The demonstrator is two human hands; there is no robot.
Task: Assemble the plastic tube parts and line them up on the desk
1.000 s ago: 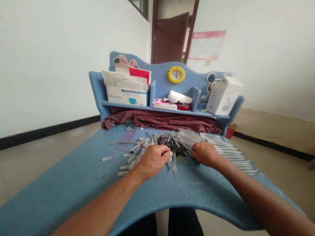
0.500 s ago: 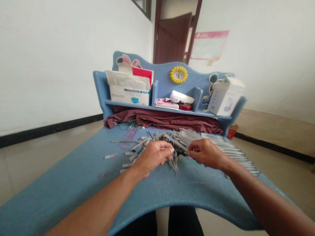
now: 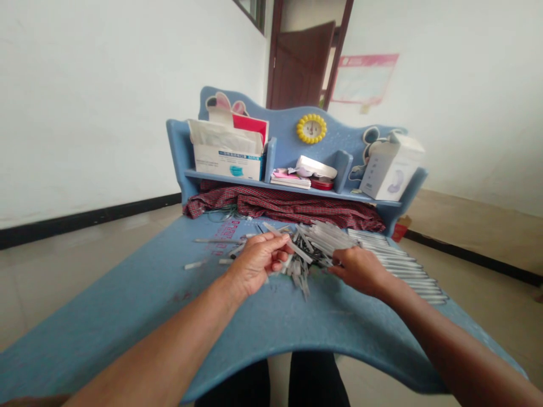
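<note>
Thumb and fingers of my left hand (image 3: 259, 259) are closed on a translucent pen barrel (image 3: 299, 251), which slants down to the right over a mixed heap. My right hand (image 3: 358, 271) is at the heap's right side with its fingers curled in; what they hold, if anything, is hidden. Between the hands lie small pale and black pen parts (image 3: 302, 278). Behind them is a bundle of clear pen barrels (image 3: 326, 234). A slanting row of pens (image 3: 403, 264) lies side by side to the right.
The blue desk (image 3: 139, 316) has a curved front edge. Across its back lies a checked red cloth (image 3: 280, 206) under a shelf holding a mask box (image 3: 227, 161), a white box (image 3: 392, 169) and a yellow flower-shaped clock (image 3: 311, 129). Loose tubes (image 3: 216, 241) lie at left.
A translucent pen barrel now shows clearly in my left hand, which has turned slightly palm-up. My right hand has shifted a little right and down. The view has moved slightly.
</note>
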